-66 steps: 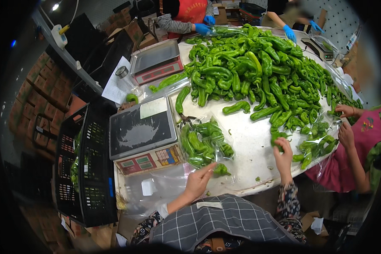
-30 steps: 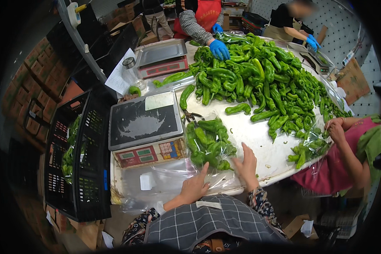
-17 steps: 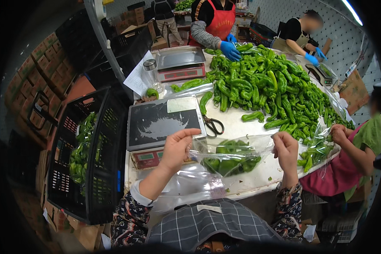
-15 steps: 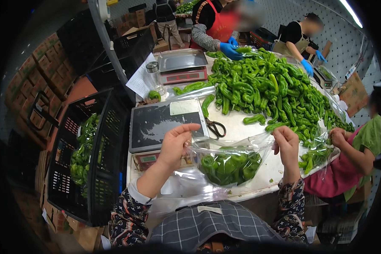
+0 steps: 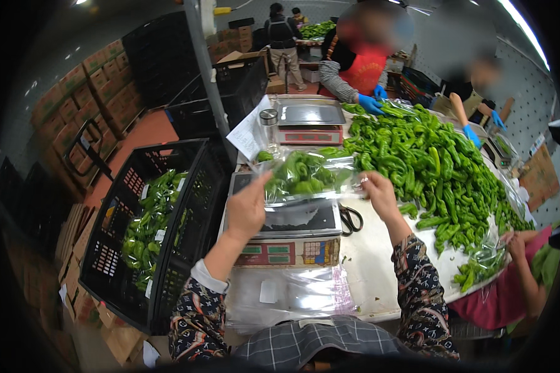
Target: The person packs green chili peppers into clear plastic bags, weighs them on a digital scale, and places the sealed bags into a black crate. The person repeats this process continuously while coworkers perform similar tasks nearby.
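Note:
Stretched between my two hands is a clear plastic bag of green peppers (image 5: 308, 177), held up over the weighing scale (image 5: 292, 219). My left hand (image 5: 246, 208) is closed on the bag's left end, and my right hand (image 5: 379, 194) pinches its right end. The peppers lie along the bag's middle, and the bag covers the back part of the scale's dark platform. Black-handled scissors (image 5: 351, 220) rest on the table just right of the scale. Flat empty plastic bags (image 5: 286, 295) lie in front of it, near my body.
A large heap of green peppers (image 5: 435, 161) covers the table's right side. A black crate (image 5: 146, 230) with bagged peppers stands at left. Behind my scale are a second scale (image 5: 310, 118), a glass jar (image 5: 269, 124) and a paper sheet (image 5: 249, 133). Co-workers handle peppers across the table and at right.
Both hands have raised the bag away from me, from the table's near edge to above the scale. The bag is now stretched lengthwise. My view has shifted too.

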`<state>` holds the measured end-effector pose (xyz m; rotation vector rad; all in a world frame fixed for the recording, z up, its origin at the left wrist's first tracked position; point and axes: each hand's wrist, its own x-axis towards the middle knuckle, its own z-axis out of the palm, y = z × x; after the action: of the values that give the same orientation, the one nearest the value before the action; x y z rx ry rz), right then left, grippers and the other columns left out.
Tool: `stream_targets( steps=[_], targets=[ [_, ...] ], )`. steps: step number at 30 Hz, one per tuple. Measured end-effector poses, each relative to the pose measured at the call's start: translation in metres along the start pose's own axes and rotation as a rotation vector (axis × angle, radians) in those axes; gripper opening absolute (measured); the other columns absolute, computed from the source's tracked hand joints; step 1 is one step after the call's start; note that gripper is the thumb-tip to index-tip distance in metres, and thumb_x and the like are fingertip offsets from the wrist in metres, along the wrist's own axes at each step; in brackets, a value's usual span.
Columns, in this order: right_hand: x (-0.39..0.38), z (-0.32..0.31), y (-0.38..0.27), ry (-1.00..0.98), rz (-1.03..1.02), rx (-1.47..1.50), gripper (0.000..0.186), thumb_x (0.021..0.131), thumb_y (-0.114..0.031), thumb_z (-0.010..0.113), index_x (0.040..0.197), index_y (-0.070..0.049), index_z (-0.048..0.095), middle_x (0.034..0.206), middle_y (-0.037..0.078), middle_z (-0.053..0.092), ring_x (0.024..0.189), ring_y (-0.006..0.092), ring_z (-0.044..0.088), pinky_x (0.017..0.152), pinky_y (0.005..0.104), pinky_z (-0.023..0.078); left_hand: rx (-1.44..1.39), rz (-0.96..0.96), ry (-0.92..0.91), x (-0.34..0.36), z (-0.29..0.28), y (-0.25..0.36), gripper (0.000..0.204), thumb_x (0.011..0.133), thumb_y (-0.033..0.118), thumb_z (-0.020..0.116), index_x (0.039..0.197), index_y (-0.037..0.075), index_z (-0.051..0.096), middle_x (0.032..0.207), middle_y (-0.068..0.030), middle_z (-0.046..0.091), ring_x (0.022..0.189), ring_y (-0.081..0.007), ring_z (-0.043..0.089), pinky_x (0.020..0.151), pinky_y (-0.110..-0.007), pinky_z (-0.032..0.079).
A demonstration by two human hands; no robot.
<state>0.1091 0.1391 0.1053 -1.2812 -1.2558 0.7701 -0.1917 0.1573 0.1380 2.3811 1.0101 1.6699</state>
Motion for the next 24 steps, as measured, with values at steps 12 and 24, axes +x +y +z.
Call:
stream_targets(
  steps=[12,24],
  targets=[
    [0.000,-0.174,0.183,-0.115,0.199,-1.330,0.045,0.076,-0.001,0.053,0.120,-0.009,0.050,0.120,0.013,0.052,0.110,0.0265,0.049,0.088,0.0367,0.041,0.335,-0.247,-0.172,-0.114,0.001,0.047,0.054,0.071,0.022,0.064,0.121,0.008,0.049,0.063,-0.0020,0.049,0.058,-0.0189,0.052,0.048,-0.033,0.041],
    [-0.062,-0.141,0.203,-0.052,0.060,-0.999,0.023,0.067,-0.010,0.057,0.085,0.000,0.048,0.075,0.017,0.055,0.074,0.0348,0.056,0.066,0.0431,0.044,0.051,-0.107,-0.232,-0.138,0.015,0.087,0.033,0.065,0.002,0.062,0.098,0.007,0.063,0.057,-0.0037,0.048,0.049,-0.0199,0.049,0.045,-0.031,0.040]
  ],
)
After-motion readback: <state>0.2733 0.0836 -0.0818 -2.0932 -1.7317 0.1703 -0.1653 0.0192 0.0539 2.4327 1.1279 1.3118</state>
